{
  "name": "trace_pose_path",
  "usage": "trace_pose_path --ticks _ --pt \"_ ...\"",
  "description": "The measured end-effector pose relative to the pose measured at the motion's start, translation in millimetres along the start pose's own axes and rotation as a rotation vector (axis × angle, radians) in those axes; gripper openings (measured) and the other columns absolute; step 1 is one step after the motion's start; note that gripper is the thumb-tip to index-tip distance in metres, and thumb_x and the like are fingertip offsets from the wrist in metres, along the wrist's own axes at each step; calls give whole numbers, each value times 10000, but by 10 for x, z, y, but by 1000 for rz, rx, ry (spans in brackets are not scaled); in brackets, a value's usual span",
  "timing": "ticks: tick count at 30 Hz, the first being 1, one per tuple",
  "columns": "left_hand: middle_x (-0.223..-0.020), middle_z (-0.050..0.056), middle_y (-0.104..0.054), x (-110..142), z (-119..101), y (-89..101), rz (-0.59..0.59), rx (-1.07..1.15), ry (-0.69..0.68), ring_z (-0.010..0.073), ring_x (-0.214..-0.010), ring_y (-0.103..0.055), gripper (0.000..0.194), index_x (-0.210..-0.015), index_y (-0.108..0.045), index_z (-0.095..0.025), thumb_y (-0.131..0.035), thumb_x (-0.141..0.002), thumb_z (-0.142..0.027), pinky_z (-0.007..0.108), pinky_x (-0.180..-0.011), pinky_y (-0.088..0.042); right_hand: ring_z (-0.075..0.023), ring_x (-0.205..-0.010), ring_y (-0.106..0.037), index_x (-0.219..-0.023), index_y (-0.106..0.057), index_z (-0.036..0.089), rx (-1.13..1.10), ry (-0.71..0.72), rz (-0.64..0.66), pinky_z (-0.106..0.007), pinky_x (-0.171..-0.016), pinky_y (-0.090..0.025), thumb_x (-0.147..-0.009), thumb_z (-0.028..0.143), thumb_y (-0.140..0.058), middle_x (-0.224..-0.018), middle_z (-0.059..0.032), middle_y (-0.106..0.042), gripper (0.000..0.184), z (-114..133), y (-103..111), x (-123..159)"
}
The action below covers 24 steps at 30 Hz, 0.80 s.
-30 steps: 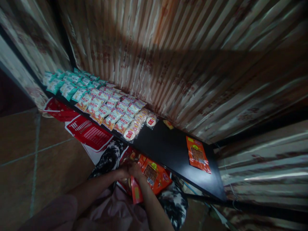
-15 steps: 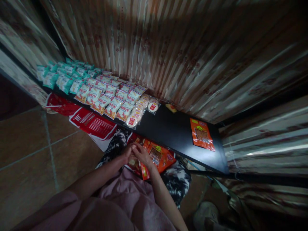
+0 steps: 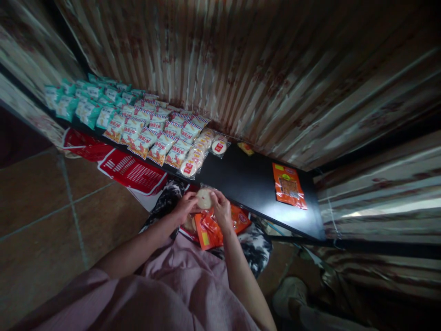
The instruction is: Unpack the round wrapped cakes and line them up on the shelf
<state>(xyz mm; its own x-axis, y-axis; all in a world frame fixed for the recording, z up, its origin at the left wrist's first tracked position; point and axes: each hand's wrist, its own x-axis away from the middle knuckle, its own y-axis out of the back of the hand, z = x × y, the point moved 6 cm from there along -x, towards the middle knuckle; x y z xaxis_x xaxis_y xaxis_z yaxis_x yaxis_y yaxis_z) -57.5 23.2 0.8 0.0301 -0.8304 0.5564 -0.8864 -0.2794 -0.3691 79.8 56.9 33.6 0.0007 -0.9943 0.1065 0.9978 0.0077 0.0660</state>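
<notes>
Between my two hands is a round, pale rice cracker packet (image 3: pixel 204 199) in a clear wrapper, just above my lap. My left hand (image 3: pixel 187 206) pinches its left edge, and my right hand (image 3: pixel 221 206) grips the right edge, both closed on it. Under my hands, orange snack bags (image 3: pixel 210 230) lie on my lap, partly covered by my right wrist. On the shelf ahead, similar round cracker packets (image 3: pixel 189 166) overlap in a row, with a single cracker packet (image 3: pixel 219 146) to the right of its back end.
The black shelf (image 3: pixel 237 179) carries white snack bags (image 3: pixel 160 149) and green snack bags (image 3: pixel 87 110) on its left. An orange bag (image 3: pixel 289 186) and a small yellow packet (image 3: pixel 245 148) lie farther right. Pleated curtain (image 3: pixel 220 69) hangs behind. Red-and-white bags (image 3: pixel 134 172) are below the shelf.
My hands, earlier together low over my lap, have risen and parted slightly, with the round cracker packet now visible between them. The orange bags on my lap have shifted.
</notes>
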Motion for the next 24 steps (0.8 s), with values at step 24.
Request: trace_pose_path --ticks 24 --pt "-786 60 -685 86 -87 -21 -82 48 -109 164 -684 -652 265 -814 -608 -149 -745 -645 -300 249 -608 -511 -146 -703 -582 -1009 -638 141 -158 -110 -81 -252 -643 -468 -728 530 -611 -848 -40 -680 481 -116 -30 83"
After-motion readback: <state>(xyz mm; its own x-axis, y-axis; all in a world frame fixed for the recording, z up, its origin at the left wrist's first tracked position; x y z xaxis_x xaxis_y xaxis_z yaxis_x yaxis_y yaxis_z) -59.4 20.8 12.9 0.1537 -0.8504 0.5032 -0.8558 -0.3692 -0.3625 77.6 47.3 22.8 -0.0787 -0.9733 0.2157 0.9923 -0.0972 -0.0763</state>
